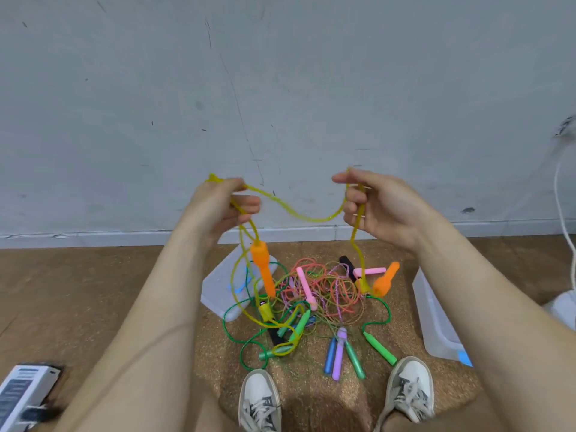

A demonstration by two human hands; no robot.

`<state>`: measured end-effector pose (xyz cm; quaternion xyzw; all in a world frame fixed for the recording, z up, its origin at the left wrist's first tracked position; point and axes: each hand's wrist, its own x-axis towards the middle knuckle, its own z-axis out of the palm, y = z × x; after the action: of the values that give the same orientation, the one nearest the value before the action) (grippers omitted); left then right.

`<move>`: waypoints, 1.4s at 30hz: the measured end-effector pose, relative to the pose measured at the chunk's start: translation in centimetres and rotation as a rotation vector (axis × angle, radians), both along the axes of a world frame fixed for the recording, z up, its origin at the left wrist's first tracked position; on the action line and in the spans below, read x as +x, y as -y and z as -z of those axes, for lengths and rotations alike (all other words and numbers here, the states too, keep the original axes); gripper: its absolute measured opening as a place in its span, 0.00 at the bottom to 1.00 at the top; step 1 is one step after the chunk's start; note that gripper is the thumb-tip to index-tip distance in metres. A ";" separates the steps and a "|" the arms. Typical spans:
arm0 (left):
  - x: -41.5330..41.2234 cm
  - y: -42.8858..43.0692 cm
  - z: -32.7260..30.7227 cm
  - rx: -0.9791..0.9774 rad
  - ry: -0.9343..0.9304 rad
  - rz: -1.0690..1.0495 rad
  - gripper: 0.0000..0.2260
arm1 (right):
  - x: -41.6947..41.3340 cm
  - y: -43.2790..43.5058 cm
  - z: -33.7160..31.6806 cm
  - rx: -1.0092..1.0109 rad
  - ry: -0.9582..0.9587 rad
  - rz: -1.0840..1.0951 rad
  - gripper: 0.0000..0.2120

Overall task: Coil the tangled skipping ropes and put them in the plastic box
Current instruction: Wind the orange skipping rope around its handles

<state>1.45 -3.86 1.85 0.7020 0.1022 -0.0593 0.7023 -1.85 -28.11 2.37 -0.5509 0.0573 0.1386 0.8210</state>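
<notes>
Left hand (224,204) and right hand (374,207) pinch the yellow rope (311,218); pulling could tighten the pile (324,294) below both grips.

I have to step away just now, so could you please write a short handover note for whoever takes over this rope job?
Left hand grips the yellow rope, one orange handle hanging below it.
Right hand holds the same rope further along; it sags between the hands.
Tangled pile lies on the floor; plastic box to its right.
Done: no coiled rope visible yet.
Left: free and coil the yellow rope, box it, then the others.
</notes>
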 end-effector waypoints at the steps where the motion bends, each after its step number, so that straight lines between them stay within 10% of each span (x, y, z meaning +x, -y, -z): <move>1: -0.3 0.5 -0.1 -0.021 -0.016 0.059 0.05 | -0.1 -0.3 -0.3 0.064 0.012 -0.021 0.10; 11: -1.3 4.0 -0.8 -0.316 0.129 0.199 0.11 | -0.6 -5.4 2.2 -0.577 0.156 -0.321 0.08; 15: -2.3 4.7 0.8 0.153 0.089 0.475 0.17 | 0.5 -5.3 2.0 -0.226 0.097 -0.022 0.13; 27: -4.5 5.2 1.7 0.349 -0.134 1.015 0.03 | 2.7 -1.2 -0.2 0.302 -0.065 0.381 0.14; 31: -4.1 5.1 0.8 0.109 -0.054 0.741 0.03 | 2.6 0.6 0.5 0.217 -0.121 0.360 0.21; 36: -2.3 5.5 -1.0 -0.522 0.009 0.157 0.07 | 0.6 -2.7 4.6 -0.180 -0.012 -0.592 0.47; 39: -0.7 4.4 -1.2 -0.715 0.073 -0.001 0.08 | -0.6 -4.1 6.4 -0.390 0.050 -0.956 0.34; 42: 0.2 2.7 -1.7 -0.801 0.135 -0.093 0.10 | -0.8 -3.2 6.6 -0.364 0.000 -0.830 0.11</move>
<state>1.66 -6.55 3.51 0.3697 0.0564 -0.0162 0.9273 -2.69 -24.90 -4.21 -0.6625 -0.1450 0.4438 0.5858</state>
